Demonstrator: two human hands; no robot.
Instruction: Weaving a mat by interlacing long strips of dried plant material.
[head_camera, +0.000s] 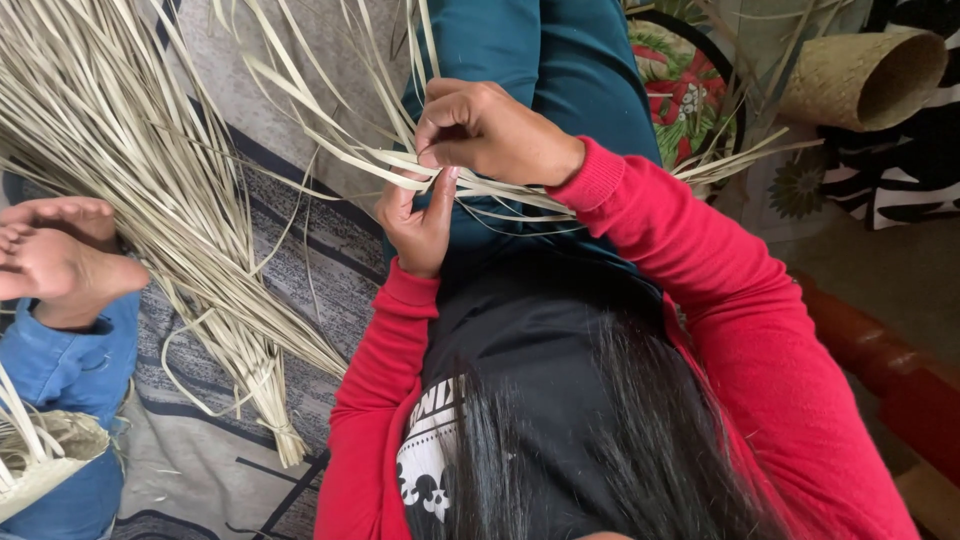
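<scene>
The pale dried leaf strips (490, 190) lie across the lap in teal trousers (560, 60), near the picture's centre. They look light, thin and flexible, probably easy to split or crease, so holding them flat near the crossing point seems best. The right hand (495, 130) pinches strips between thumb and fingertips; the left hand (418, 225) presses one from below. At nine o'clock lies a large bundle of strips (150, 180); at two o'clock a woven tube (860, 75).
</scene>
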